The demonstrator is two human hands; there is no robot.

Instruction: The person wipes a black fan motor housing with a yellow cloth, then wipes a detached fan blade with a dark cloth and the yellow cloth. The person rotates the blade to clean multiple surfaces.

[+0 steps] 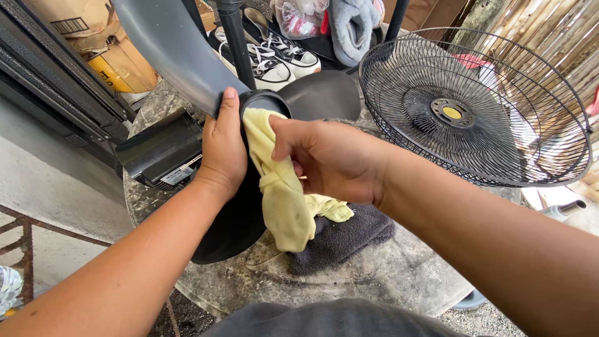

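Note:
My left hand grips a black fan blade assembly at its round hub, thumb up along the hub's edge. One blade rises to the upper left, another reaches right, a third hangs down beneath my wrist. My right hand pinches a pale yellow cloth and presses it against the hub. The cloth's loose end drapes down over a dark grey towel lying on the round stone table.
A black wire fan grille with a yellow centre rests at the right on the table. A black box-shaped part lies at the table's left. Black-and-white sneakers, grey slippers and a cardboard box stand behind.

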